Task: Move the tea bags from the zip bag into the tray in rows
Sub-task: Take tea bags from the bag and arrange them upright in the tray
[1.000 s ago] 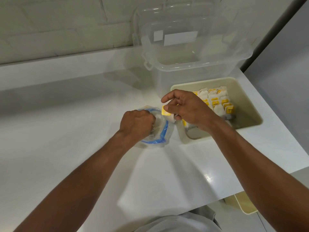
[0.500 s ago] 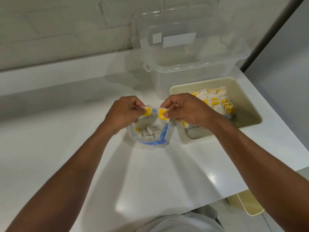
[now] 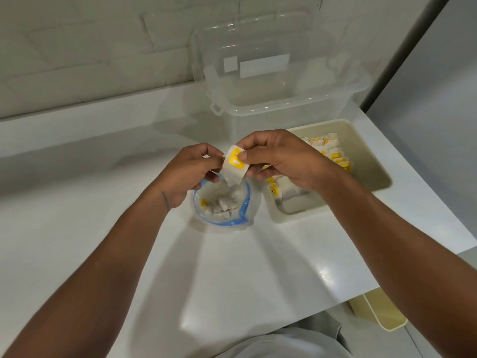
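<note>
A clear zip bag with a blue rim stands open on the white counter, with several tea bags inside. Just above it, both hands hold white tea bags with yellow tags. My right hand pinches the top of the stack with thumb and fingers. My left hand pinches its left edge. To the right lies a cream tray with rows of tea bags in it, partly hidden behind my right hand.
A clear plastic storage box stands behind the tray against the tiled wall. The counter's right edge runs close past the tray. A cream bin sits on the floor below the counter's front right corner.
My left hand drew a tea bag out of the zip bag. Both hands rose and brought their tea bags together above the bag's mouth.
</note>
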`<action>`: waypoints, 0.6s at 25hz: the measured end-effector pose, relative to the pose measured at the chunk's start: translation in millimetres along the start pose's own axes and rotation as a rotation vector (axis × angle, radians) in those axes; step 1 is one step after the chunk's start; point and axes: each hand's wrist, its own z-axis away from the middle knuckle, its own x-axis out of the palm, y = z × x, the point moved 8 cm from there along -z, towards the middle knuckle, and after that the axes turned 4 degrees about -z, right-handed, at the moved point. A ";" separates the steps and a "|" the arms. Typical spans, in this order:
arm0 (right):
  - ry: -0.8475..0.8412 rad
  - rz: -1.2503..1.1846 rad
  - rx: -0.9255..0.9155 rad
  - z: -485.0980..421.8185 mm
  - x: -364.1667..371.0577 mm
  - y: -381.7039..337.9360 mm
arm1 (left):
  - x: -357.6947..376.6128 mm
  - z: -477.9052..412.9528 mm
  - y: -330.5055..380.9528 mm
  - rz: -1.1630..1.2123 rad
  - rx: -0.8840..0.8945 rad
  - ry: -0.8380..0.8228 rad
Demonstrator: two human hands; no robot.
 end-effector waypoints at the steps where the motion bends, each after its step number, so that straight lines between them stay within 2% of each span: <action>1: 0.049 0.092 -0.023 -1.2 -8.4 -0.2 | 5.7 -0.7 3.6 0.017 0.006 -0.038; 3: 0.105 0.192 -0.025 -1.6 -21.6 3.3 | 13.0 -3.1 11.7 -0.012 0.017 -0.046; 6: 0.027 0.133 0.006 1.4 -32.4 8.0 | 23.3 -6.1 24.5 -0.062 0.028 -0.023; 11: -0.091 0.308 0.032 8.8 -70.1 14.3 | 60.2 -5.5 55.3 -0.170 0.090 -0.063; 15: -0.122 0.400 0.060 10.3 -100.4 29.6 | 89.9 -12.0 67.5 -0.281 0.168 -0.064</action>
